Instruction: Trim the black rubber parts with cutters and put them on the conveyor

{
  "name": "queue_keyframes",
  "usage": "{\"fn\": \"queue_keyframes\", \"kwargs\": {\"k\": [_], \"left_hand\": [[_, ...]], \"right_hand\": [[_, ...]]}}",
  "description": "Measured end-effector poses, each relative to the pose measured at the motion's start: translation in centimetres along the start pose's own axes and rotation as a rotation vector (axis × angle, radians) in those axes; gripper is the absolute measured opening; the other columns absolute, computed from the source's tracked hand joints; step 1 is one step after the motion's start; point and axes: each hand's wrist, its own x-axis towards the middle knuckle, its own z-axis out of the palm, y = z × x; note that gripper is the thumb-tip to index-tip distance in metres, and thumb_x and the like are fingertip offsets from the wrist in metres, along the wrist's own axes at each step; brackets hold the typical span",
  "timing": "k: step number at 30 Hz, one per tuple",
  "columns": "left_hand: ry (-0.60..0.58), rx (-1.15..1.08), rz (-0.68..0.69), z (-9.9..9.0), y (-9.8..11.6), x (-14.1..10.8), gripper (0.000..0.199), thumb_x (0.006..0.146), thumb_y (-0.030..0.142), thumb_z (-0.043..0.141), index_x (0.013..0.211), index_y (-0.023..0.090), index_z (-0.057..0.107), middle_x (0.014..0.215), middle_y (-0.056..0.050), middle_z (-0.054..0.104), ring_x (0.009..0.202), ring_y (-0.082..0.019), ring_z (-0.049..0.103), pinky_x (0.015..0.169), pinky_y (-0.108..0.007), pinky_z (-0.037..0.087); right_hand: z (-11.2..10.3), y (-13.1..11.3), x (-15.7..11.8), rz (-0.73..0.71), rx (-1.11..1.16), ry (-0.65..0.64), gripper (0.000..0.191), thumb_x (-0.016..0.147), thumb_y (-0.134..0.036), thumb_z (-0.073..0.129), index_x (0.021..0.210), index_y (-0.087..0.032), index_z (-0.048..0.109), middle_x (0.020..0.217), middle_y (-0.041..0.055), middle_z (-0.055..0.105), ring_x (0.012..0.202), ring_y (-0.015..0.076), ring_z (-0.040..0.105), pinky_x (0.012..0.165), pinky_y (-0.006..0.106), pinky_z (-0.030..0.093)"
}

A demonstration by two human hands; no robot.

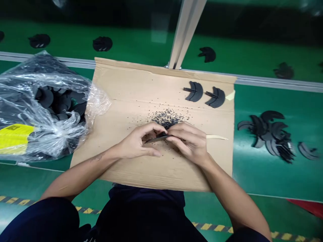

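Note:
Over a sheet of brown cardboard [121, 87], both hands meet at a thin, dark, flat piece [157, 138], seen nearly edge-on. My left hand [137, 141] curls its fingers around the piece from the left, its thumb held apart below. At the other end my right hand [189, 139] pinches the piece between thumb and fingers. A thin pale strip [217, 137] sticks out to the right from behind the right hand; whether that hand grips it is hidden. Small black crumbs [168, 117] lie scattered just beyond the fingers.
Two black crescent-shaped pieces [195, 91] with thin stems lie at the cardboard's upper right. More are heaped [274, 134] on the green tabletop to the right. A clear plastic bag [58, 134] of black pieces stands left. An upright metal post [186, 33] rises behind.

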Motion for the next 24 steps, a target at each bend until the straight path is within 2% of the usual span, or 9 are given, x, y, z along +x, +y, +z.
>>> {"fn": "queue_keyframes", "kwargs": {"k": [1, 3, 5, 8, 10, 13, 15, 19, 24], "left_hand": [[0.047, 0.044, 0.011, 0.0, -0.1, 0.0, 0.042, 0.087, 0.053, 0.073, 0.11, 0.017, 0.071, 0.102, -0.008, 0.073, 0.089, -0.016, 0.068, 0.077, -0.025, 0.054], [0.147, 0.106, 0.042, 0.0, -0.3, 0.0, 0.023, 0.09, 0.037, 0.074, 0.104, 0.018, 0.073, 0.098, -0.006, 0.074, 0.087, -0.014, 0.068, 0.078, -0.025, 0.054], [0.21, 0.122, 0.086, -0.2, -0.4, 0.1, 0.018, 0.091, 0.03, 0.073, 0.105, 0.018, 0.075, 0.098, -0.006, 0.075, 0.09, -0.014, 0.07, 0.082, -0.025, 0.055], [0.251, 0.143, 0.133, -0.6, -0.5, 0.3, 0.02, 0.09, 0.027, 0.075, 0.108, 0.019, 0.076, 0.1, -0.005, 0.076, 0.092, -0.012, 0.07, 0.083, -0.025, 0.056], [0.26, 0.151, 0.161, -0.7, -0.5, 0.4, 0.02, 0.09, 0.026, 0.075, 0.108, 0.019, 0.076, 0.099, -0.005, 0.077, 0.091, -0.012, 0.071, 0.083, -0.024, 0.057], [0.267, 0.161, 0.19, -0.5, -0.7, 0.4, 0.019, 0.09, 0.027, 0.075, 0.107, 0.019, 0.077, 0.098, -0.005, 0.077, 0.09, -0.012, 0.072, 0.082, -0.024, 0.059], [0.284, 0.171, 0.189, -0.3, -0.8, 0.4, 0.021, 0.088, 0.029, 0.077, 0.106, 0.019, 0.077, 0.099, -0.005, 0.078, 0.09, -0.012, 0.074, 0.082, -0.025, 0.061], [0.312, 0.215, 0.214, -0.3, -0.8, 0.4, 0.021, 0.088, 0.032, 0.077, 0.104, 0.018, 0.076, 0.096, -0.006, 0.079, 0.085, -0.013, 0.075, 0.077, -0.026, 0.062], [0.35, 0.255, 0.25, -0.6, -1.0, 0.6, 0.017, 0.091, 0.03, 0.073, 0.103, 0.018, 0.076, 0.095, -0.006, 0.079, 0.087, -0.013, 0.074, 0.08, -0.028, 0.061]], "right_hand": [[-0.8, -0.2, -0.1, 0.026, -0.049, -0.047, 0.012, 0.091, -0.023, 0.072, 0.103, -0.02, 0.072, 0.1, 0.0075, 0.075, 0.093, 0.0194, 0.071, 0.083, 0.038, 0.061], [-3.0, -0.6, -0.9, 0.102, -0.206, -0.194, 0.03, 0.091, -0.037, 0.072, 0.118, -0.023, 0.069, 0.126, 0.013, 0.07, 0.118, 0.027, 0.066, 0.097, 0.048, 0.057], [-5.5, -1.1, -2.4, 0.202, -0.403, -0.293, 0.051, 0.091, -0.048, 0.07, 0.135, -0.025, 0.061, 0.142, 0.0167, 0.06, 0.133, 0.0342, 0.056, 0.106, 0.058, 0.051], [-8.4, -1.4, -5.3, 0.339, -0.626, -0.335, 0.07, 0.092, -0.054, 0.064, 0.152, -0.024, 0.044, 0.148, 0.0213, 0.052, 0.137, 0.0415, 0.05, 0.105, 0.064, 0.049], [-9.3, -1.3, -6.8, 0.372, -0.691, -0.361, 0.07, 0.095, -0.052, 0.06, 0.156, -0.025, 0.038, 0.143, 0.0215, 0.055, 0.131, 0.0418, 0.054, 0.099, 0.062, 0.052], [-9.3, -1.0, -7.5, 0.342, -0.73, -0.33, 0.061, 0.098, -0.045, 0.057, 0.154, -0.026, 0.041, 0.13, 0.0184, 0.061, 0.117, 0.0375, 0.061, 0.091, 0.056, 0.057], [-8.7, -0.8, -6.6, 0.285, -0.717, -0.269, 0.06, 0.097, -0.04, 0.059, 0.154, -0.027, 0.041, 0.126, 0.0169, 0.061, 0.114, 0.0346, 0.063, 0.089, 0.051, 0.058], [-6.8, -0.7, -2.8, 0.181, -0.607, -0.16, 0.057, 0.098, -0.033, 0.058, 0.152, -0.024, 0.043, 0.127, 0.0173, 0.058, 0.118, 0.0317, 0.061, 0.093, 0.048, 0.056], [-3.6, 0.4, 1.5, 0.158, -0.271, -0.176, 0.037, 0.101, -0.038, 0.047, 0.131, -0.021, 0.058, 0.116, 0.0133, 0.068, 0.104, 0.0265, 0.066, 0.088, 0.045, 0.057]]}}
